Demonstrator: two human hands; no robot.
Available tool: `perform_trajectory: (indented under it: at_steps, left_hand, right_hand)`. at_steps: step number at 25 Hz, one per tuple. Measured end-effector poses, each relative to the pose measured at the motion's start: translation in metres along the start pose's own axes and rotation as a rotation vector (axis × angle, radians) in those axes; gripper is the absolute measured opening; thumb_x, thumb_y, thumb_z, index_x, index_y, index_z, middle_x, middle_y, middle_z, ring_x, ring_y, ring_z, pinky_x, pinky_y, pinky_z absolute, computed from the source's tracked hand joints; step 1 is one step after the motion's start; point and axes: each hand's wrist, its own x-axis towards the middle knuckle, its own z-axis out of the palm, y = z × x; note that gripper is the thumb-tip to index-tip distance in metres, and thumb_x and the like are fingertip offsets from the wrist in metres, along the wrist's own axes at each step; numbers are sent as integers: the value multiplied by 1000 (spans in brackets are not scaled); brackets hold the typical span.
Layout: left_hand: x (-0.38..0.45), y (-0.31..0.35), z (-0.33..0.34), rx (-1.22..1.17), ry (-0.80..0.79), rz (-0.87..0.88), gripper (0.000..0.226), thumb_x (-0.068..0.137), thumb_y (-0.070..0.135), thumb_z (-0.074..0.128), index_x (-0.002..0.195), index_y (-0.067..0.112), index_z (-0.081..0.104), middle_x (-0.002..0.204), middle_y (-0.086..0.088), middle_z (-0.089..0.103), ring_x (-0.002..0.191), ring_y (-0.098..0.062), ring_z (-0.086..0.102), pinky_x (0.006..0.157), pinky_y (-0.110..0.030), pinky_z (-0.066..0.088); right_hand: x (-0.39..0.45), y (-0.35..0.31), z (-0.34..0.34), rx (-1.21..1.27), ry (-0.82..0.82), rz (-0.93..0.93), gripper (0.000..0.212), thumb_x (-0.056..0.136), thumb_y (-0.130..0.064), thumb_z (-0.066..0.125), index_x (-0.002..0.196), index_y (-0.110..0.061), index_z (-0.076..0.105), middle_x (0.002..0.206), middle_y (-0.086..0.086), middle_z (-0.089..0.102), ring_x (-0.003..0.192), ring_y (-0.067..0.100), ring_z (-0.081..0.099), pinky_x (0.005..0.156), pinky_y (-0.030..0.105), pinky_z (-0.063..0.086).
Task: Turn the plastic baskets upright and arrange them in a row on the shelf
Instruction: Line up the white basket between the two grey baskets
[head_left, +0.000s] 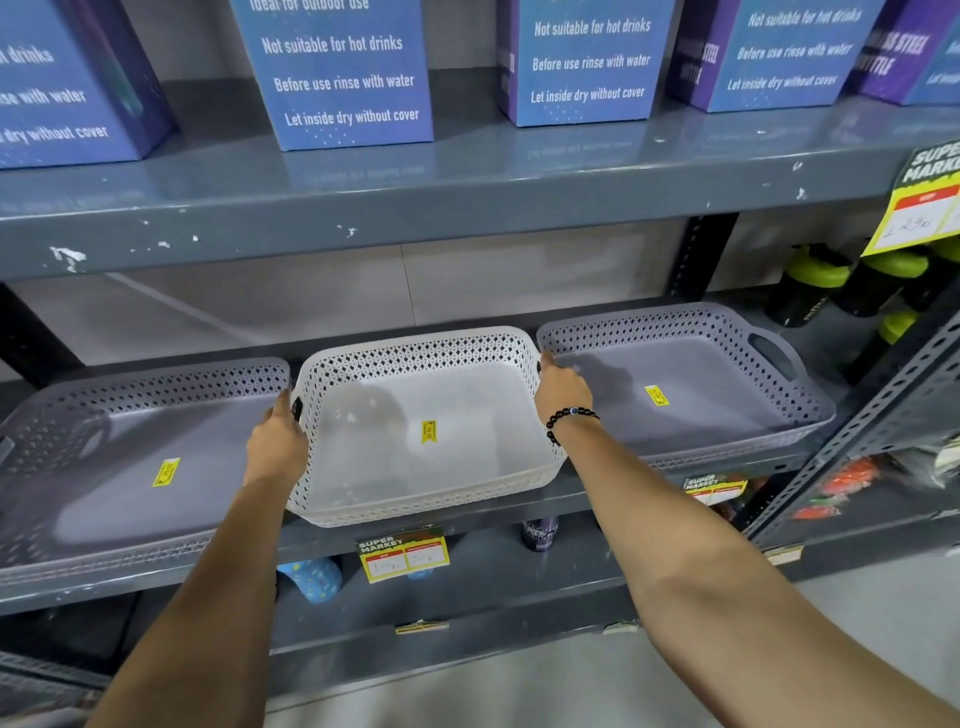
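Baskets fill the middle shelf across the centre of the frame, three of them, all upright with open sides up and a yellow sticker on each floor. Nearest, at lower centre, two bare forearms reach up from the bottom edge to the white basket, which sits in the middle of the row. The left hand is closed over its left rim by the handle slot, and the right hand, with a dark bead bracelet at the wrist, is closed over its right rim, so both hands are clamped on this one basket. At left of the frame the left grey basket lies just beside it, and at right, a little farther back, the right grey basket stands with its corner touching or nearly touching the white one. Judging by this, the turning is done and the row is all but formed; what seems left is to square the white basket, whose front rim overhangs the shelf edge, and let go. Beyond, in the upper part of the frame, blue boxes stand on the top shelf, and green-capped bottles sit at right.
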Motion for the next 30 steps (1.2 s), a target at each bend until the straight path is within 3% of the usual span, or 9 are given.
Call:
perform_trajectory:
  at_steps: [12, 24, 30]
  left_hand:
    - [-1, 1, -2, 7, -14, -21, 58, 96, -3, 29, 152, 13, 20, 130, -29, 53, 111, -46, 55, 93, -51, 47]
    - [-1, 2, -2, 10, -28, -2, 62, 93, -7, 30, 152, 9, 18, 135, -26, 50, 115, -44, 53, 96, -49, 45]
    - [3, 1, 1, 17, -36, 16, 63, 93, -7, 31, 152, 11, 17, 139, -25, 47, 114, -45, 54, 95, -51, 48]
  right_hand:
    - [3, 0, 6, -17, 32, 4, 55, 94, 4, 35, 146, -6, 26, 112, 27, 66, 104, 37, 64, 80, 43, 55]
    - [4, 4, 6, -3, 68, -30, 52, 91, 4, 39, 142, -4, 32, 100, 29, 69, 90, 40, 67, 69, 41, 56]
    - [3, 3, 6, -31, 59, -35, 55, 91, 3, 38, 145, -5, 28, 107, 28, 67, 96, 40, 66, 74, 42, 55]
